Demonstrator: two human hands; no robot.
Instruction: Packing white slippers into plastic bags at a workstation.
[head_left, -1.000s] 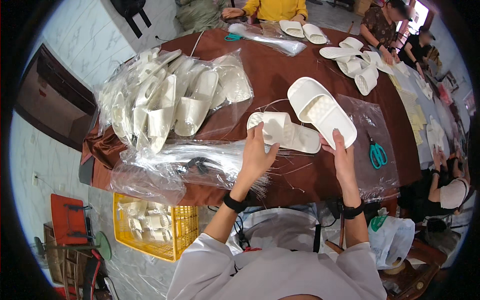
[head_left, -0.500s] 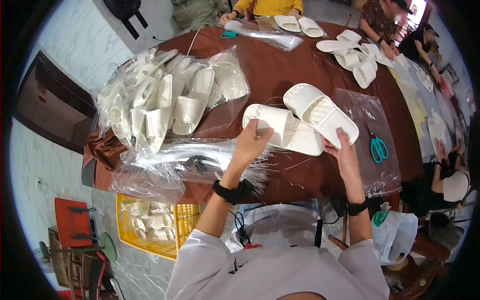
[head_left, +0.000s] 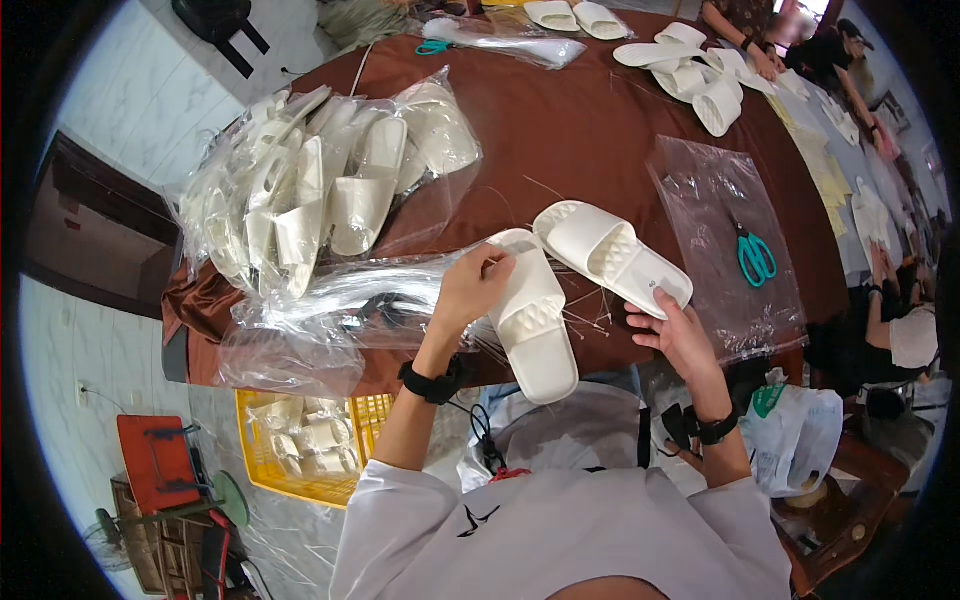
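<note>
Your left hand [head_left: 470, 290] now has its fingers closed round the near white slide sandal [head_left: 530, 315], which has swung from flat on the brown worktop [head_left: 560, 120] to hanging over its near edge, toe toward six o'clock. Your right hand [head_left: 680, 335] grips the heel of the second slide sandal [head_left: 612, 255], lying toward two o'clock. The pair has come apart; the clear bag [head_left: 725, 240] with teal scissors [head_left: 757, 257] waits at three o'clock.

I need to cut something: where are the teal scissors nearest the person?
In the head view, the teal scissors lie on a clear plastic bag on the brown table, on the person's right, just beyond the right hand.
</note>
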